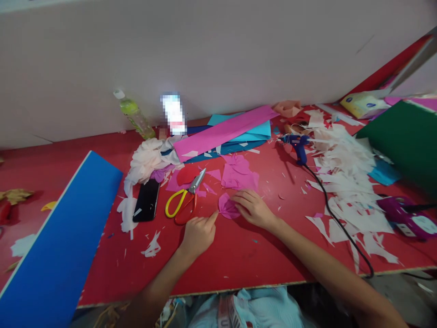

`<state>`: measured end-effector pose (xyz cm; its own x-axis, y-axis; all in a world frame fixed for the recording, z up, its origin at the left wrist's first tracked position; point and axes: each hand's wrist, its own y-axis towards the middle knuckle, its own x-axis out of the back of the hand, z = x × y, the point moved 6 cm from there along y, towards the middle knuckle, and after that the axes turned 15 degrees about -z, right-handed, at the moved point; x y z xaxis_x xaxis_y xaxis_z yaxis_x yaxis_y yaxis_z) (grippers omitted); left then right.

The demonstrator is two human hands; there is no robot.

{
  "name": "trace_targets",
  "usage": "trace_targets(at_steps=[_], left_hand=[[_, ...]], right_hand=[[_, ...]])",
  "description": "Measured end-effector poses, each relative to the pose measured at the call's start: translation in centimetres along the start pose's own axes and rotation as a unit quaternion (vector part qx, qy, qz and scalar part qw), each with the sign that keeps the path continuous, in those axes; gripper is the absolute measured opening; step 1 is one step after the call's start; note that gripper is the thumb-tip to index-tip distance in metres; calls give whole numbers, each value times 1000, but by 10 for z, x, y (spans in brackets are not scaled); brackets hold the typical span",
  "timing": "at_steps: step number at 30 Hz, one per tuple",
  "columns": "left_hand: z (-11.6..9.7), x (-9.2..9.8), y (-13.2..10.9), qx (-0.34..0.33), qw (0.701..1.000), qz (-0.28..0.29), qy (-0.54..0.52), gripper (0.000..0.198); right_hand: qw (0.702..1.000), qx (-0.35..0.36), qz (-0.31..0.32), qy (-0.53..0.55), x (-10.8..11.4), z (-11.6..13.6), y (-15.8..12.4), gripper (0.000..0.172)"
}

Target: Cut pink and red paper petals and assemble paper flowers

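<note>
A small round piece of pink crepe paper (226,206), gathered into folds, lies on the red table between my hands. My left hand (199,234) is at its left edge, index finger stretched onto it and the other fingers curled in. At the upper right of the piece, my right hand (253,208) has its fingers closed on the paper; the fingertips are partly hidden. More pink crepe cutouts (239,173) lie just behind. Left of these rests a pair of scissors (186,200), blades apart, with one yellow and one red handle.
A blue glue gun (297,145) stands at right, its cord crossing white paper scraps (351,168). A black phone (146,200), white ruffled paper (146,159) and blue board (58,246) lie left. Behind are a bottle (134,116), lit screen (173,114) and folded crepe (225,132).
</note>
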<state>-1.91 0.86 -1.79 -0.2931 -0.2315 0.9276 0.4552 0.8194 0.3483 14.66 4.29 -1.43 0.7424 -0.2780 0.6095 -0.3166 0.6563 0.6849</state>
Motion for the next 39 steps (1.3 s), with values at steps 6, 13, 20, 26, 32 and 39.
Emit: trace_targets(at_steps=[6,13,20,26,32,39], left_hand=[[-4,-7,-2,-23,999,31,21,44],[-11,-4,0,-50,994,76,69,44],[-32,-8,-1,-103,978,128,132,46],[-13,-3,4,-80,986,123,83,50],[9,4,12,-16,998,54,36,44],[14,-3,22,65,996,45,45,24]], right_hand=[[1000,-6,-13,-8,2,-5,-2,29],[1000,-3,-22,-6,3,-4,-2,36],[999,-11,-43,8,6,-6,-3,37],[999,-16,-46,14,8,-5,-3,36],[998,-23,-58,21,9,-8,-3,36],[998,-23,-59,21,7,-10,-4,36]])
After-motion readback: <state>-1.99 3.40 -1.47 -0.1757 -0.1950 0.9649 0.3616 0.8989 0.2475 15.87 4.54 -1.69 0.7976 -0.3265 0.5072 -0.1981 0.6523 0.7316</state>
